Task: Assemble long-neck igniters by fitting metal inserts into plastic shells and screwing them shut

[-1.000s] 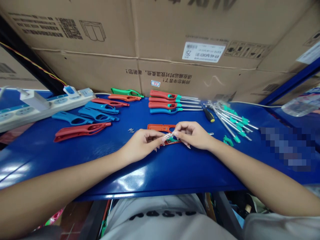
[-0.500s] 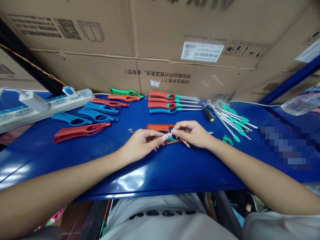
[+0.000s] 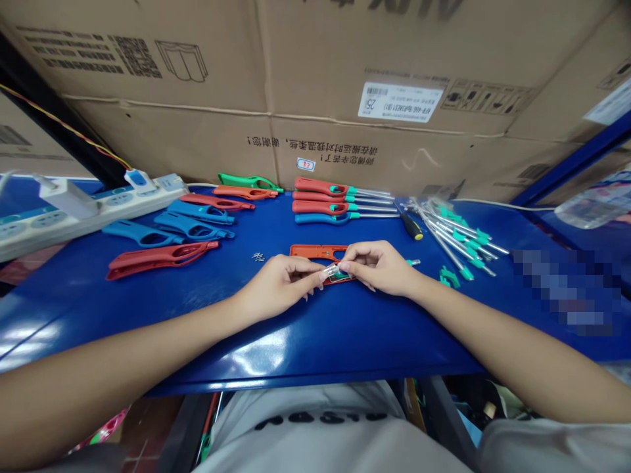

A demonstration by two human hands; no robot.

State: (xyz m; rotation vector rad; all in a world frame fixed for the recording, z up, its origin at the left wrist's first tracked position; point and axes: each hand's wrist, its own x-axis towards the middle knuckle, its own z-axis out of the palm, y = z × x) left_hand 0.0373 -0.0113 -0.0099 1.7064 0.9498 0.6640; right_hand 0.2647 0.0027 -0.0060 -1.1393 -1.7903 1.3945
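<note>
My left hand [image 3: 288,284] pinches a small clear part [image 3: 330,270] between thumb and fingers. The fingers of my right hand [image 3: 377,267] close on the other end of that clear part; its tip is hidden by them. Beneath both hands on the blue table lies an orange handle shell [image 3: 315,251], with a second orange piece and some green partly visible under the fingers. A short metal tube end pokes out to the right of my right hand. Several tiny metal pins [image 3: 258,257] lie left of the orange shell.
Blue, red, orange and green shells [image 3: 162,257] lie at the left beside a white power strip [image 3: 118,200]. Behind my hands are several lighters [image 3: 320,207], a screwdriver [image 3: 411,226] and, rightward, metal tubes with green parts [image 3: 456,236]. A large carton [image 3: 197,138] stands behind the blue table [image 3: 217,351].
My right hand has shifted very slightly, its fingers drawn closer over the end of the clear part. My left hand looks nearly unmoved.
</note>
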